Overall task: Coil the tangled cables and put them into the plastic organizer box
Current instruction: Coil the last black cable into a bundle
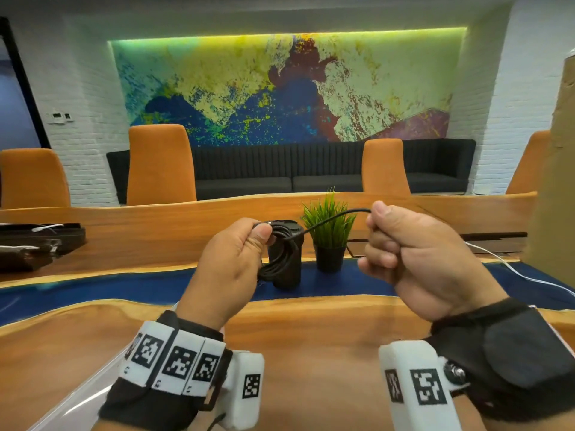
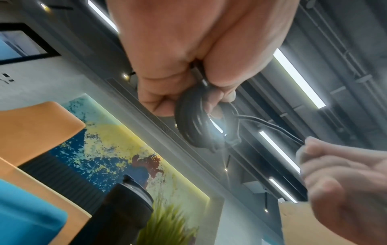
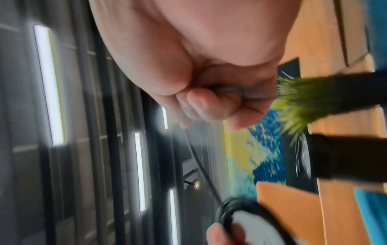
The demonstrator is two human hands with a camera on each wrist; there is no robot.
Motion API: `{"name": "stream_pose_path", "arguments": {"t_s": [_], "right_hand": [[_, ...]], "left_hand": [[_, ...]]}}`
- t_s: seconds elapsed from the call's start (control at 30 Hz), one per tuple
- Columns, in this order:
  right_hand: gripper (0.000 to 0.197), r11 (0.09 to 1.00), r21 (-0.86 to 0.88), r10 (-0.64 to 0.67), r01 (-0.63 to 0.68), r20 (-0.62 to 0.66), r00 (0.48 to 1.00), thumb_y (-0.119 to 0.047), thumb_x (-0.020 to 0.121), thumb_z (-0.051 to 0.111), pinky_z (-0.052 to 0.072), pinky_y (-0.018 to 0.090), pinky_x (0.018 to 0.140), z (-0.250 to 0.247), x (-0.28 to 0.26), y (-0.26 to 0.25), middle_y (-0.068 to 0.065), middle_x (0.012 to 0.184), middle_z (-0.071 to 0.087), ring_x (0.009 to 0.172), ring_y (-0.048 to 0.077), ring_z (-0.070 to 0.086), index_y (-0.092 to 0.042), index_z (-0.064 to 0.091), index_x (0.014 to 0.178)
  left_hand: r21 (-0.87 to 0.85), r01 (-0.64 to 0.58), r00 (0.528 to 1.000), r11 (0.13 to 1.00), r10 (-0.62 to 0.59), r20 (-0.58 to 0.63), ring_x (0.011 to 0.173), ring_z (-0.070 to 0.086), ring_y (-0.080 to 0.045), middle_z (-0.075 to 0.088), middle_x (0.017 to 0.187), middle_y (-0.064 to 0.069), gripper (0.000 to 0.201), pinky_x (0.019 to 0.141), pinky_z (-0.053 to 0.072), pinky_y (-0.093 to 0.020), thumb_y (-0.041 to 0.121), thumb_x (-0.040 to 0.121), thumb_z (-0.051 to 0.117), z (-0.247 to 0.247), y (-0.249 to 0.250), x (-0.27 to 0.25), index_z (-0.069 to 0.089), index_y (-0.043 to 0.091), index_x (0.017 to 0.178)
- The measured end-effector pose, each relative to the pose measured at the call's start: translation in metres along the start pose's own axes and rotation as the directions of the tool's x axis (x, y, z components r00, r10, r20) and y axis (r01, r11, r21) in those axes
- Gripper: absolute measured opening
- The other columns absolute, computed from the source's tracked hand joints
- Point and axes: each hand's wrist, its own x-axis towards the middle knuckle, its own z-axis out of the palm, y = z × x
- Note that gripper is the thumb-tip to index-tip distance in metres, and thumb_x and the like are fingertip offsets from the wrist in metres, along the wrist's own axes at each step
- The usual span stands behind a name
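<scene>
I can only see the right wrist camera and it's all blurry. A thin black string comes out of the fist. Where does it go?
Observer: That's the black cable. The head view shows it running to a coil of several loops, which the left hand pinches at the top.
Child: Is that fist up in the air?
Observer: Yes. The right hand grips the loose end, and both hands are raised above the wooden table.
Child: Are there more cables?
Observer: One white cable lies on the table to the right.
</scene>
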Motion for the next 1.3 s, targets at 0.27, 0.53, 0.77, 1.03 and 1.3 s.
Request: {"name": "stream_pose_path", "arguments": {"t_s": [0.27,0.53,0.77,1.03,1.3], "right_hand": [[0.016,0.37,-0.892,-0.397,0.26,0.101,0.912,-0.021,0.097,0.058,0.042,0.013,0.073,0.009,0.005,0.031,-0.012,0.091,0.059,0.086,0.001,0.053,-0.027,0.072,0.098],[0.017,1.0,0.012,-0.026,0.027,-0.089,0.996,-0.001,0.097,0.051,0.059,0.028,0.062,0.029,0.0,0.024,0.012,0.081,0.073,0.073,0.019,0.069,-0.005,0.068,0.097],[0.013,0.998,0.042,0.052,-0.046,-0.135,0.99,-0.005,0.093,0.06,0.053,0.038,0.076,0.025,0.004,0.029,0.01,0.091,0.072,0.084,0.024,0.065,-0.013,0.065,0.101],[0.023,0.943,-0.332,-0.037,0.027,-0.024,0.999,-0.028,0.088,0.068,0.038,0.014,0.046,0.047,-0.019,0.02,-0.008,0.053,0.058,0.049,0.0,0.051,-0.012,0.076,0.075],[0.019,0.973,0.12,0.209,-0.198,-0.088,0.974,-0.017,0.091,0.06,0.045,0.033,0.069,0.05,-0.012,0.028,-0.001,0.069,0.06,0.072,0.014,0.052,-0.013,0.067,0.074]], "left_hand": [[-0.725,0.403,0.906,0.559,-0.355,0.23,0.059,0.043,-0.011,0.045,0.064,0.003,0.034,0.058,0.043,-0.023,0.037,0.105,0.039,-0.002,0.024,0.001,0.053,0.013,0.085],[-0.522,0.27,0.962,0.809,-0.198,0.19,0.085,0.062,-0.015,0.07,0.088,-0.001,0.041,0.089,0.054,-0.04,0.046,0.098,0.041,0.023,0.029,-0.009,0.068,0.016,0.089],[-0.445,0.188,0.981,0.876,-0.147,0.125,0.066,0.055,-0.004,0.06,0.07,0.006,0.038,0.062,0.049,-0.017,0.032,0.107,0.038,0.029,0.035,-0.012,0.061,0.01,0.086],[-0.206,0.07,0.985,0.976,-0.1,-0.141,0.06,0.053,-0.003,0.057,0.07,0.004,0.037,0.055,0.044,-0.022,0.041,0.105,0.037,0.037,0.023,-0.011,0.058,0.016,0.084],[-0.057,-0.028,0.98,0.998,0.016,-0.197,0.071,0.056,-0.005,0.062,0.075,0.005,0.041,0.061,0.041,-0.014,0.044,0.102,0.032,0.04,0.024,-0.013,0.057,0.017,0.085]]}}
